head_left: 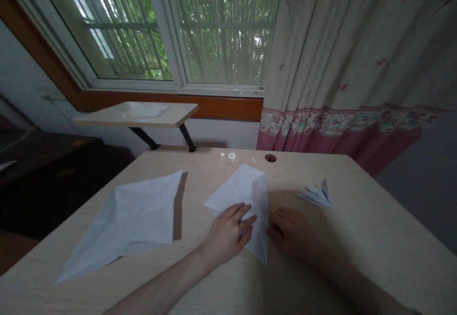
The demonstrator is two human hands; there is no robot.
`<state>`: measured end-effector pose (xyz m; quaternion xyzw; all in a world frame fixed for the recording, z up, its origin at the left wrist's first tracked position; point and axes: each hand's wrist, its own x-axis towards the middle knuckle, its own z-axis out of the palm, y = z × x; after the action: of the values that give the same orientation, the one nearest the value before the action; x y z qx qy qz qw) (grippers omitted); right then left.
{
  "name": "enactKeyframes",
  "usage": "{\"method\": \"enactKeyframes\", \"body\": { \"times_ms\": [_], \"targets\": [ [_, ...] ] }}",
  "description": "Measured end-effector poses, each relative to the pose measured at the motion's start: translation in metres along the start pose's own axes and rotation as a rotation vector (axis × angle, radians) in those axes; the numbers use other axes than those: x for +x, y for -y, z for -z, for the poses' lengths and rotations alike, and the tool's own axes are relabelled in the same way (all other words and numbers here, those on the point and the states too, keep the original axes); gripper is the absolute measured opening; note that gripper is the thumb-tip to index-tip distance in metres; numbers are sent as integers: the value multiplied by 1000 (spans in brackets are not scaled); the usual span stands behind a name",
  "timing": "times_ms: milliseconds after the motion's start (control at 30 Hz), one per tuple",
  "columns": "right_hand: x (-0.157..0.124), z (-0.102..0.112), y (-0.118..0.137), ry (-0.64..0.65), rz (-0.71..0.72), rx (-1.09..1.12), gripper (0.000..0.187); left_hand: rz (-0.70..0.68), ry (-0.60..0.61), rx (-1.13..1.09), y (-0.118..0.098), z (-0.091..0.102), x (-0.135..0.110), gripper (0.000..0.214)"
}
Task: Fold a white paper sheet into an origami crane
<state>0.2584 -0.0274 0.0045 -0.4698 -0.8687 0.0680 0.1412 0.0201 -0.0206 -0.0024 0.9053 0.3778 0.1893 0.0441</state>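
Observation:
A partly folded white paper lies on the pale wooden table, one flap standing up along a crease. My left hand rests on the paper's near left part, fingers stretched flat and pressing it down. My right hand sits at the paper's right edge with its fingers curled, fingertips touching the raised flap's lower edge. Whether those fingers pinch the paper is hidden by shadow.
A larger creased white sheet lies unfolded on the table's left. A small finished folded paper figure sits to the right. A cable hole is near the far edge. Behind stand a small shelf, a window and a curtain.

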Motion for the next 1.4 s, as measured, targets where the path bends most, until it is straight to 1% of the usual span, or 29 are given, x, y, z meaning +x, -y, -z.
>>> {"method": "enactKeyframes", "body": {
  "times_ms": [133,233,500,667,833,1067,1233,1400],
  "targets": [
    [-1,-2,0,63,77,107,12,7,0,-6,0,0,0,34],
    [-2,-3,1,88,96,151,13,3,-5,-14,0,1,0,33],
    [-2,8,8,110,52,200,16,8,13,-33,2,4,1,34],
    [-3,5,10,152,85,244,18,-1,11,-35,3,4,1,35],
    [-5,1,10,195,103,291,14,5,31,-35,3,4,1,35],
    [-5,9,16,276,78,374,10,-17,4,-39,4,4,1,34],
    [-3,11,15,343,57,436,7,-11,10,-46,5,3,1,36],
    [-2,16,16,375,45,474,6,-13,7,-52,6,3,1,37]
  ]
}}
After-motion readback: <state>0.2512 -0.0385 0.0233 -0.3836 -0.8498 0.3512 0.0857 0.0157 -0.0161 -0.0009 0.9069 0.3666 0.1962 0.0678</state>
